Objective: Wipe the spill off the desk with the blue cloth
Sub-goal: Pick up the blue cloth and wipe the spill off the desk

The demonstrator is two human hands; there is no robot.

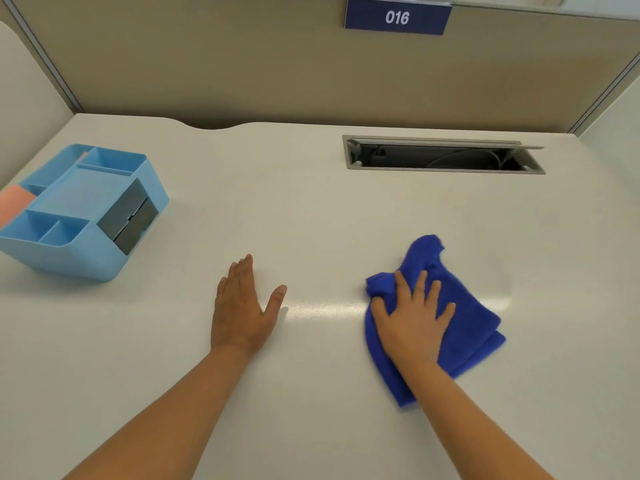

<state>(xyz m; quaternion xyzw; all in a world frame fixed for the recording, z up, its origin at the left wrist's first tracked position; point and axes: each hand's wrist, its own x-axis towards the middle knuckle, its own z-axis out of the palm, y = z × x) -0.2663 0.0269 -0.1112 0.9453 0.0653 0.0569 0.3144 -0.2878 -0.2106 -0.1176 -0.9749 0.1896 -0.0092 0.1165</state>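
The blue cloth (464, 313) lies crumpled on the white desk (311, 209), right of centre. My right hand (412, 320) presses flat on the cloth's left part, fingers spread and thumb curled into a fold. My left hand (242, 306) rests flat on the bare desk to the left, palm down, fingers together and thumb out, holding nothing. A faint wet sheen (498, 289) shows on the desk just right of the cloth, and a glossy streak (325, 308) runs between my hands.
A light blue desk organiser (86, 216) with grey drawers stands at the left edge. An open cable slot (443, 155) is set into the desk at the back right. Beige partition walls enclose the desk, with a blue "016" sign (397, 17) above.
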